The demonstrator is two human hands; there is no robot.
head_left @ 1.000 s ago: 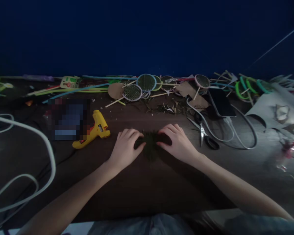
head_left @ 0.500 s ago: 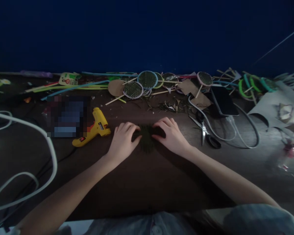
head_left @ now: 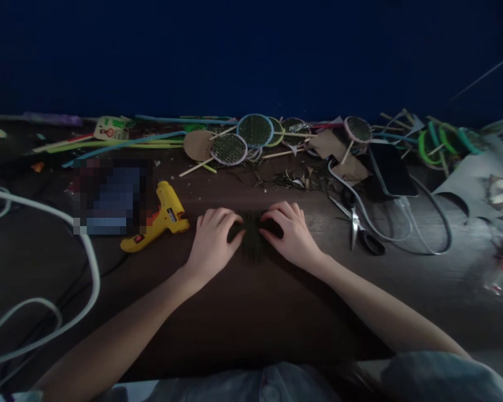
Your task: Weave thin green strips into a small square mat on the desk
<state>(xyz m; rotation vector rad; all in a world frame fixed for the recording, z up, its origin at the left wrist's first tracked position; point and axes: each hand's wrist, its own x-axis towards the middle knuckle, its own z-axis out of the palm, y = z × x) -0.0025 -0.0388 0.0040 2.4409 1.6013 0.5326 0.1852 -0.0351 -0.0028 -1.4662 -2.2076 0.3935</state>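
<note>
Between my hands on the dark table lies a small dark green piece with fringed ends, like woven grass or leaf strips point(head_left: 252, 237). My left hand point(head_left: 214, 239) has its thumb and fingers curled in a pinch at the piece's left edge. From the other side, my right hand point(head_left: 292, 234) pinches the right edge in the same way. The fingertips partly cover both edges, and the dim light blurs the weave. Nearest my left hand is a yellow glue gun point(head_left: 167, 209). Black-handled scissors point(head_left: 354, 226) lie to the right of my right hand.
Along the back lie round mesh pieces on sticks point(head_left: 229, 149), cardboard scraps point(head_left: 329, 144) and coloured strips point(head_left: 159, 137). A phone point(head_left: 392, 170) with a cable rests at right, near grey sheet material point(head_left: 473, 178). A white cable point(head_left: 93, 268) loops at left beside a blurred-out object point(head_left: 115, 195).
The view has shifted slightly. My left hand has edged a little to the right, narrowing the gap between my hands; both keep their pinch at the green piece.
</note>
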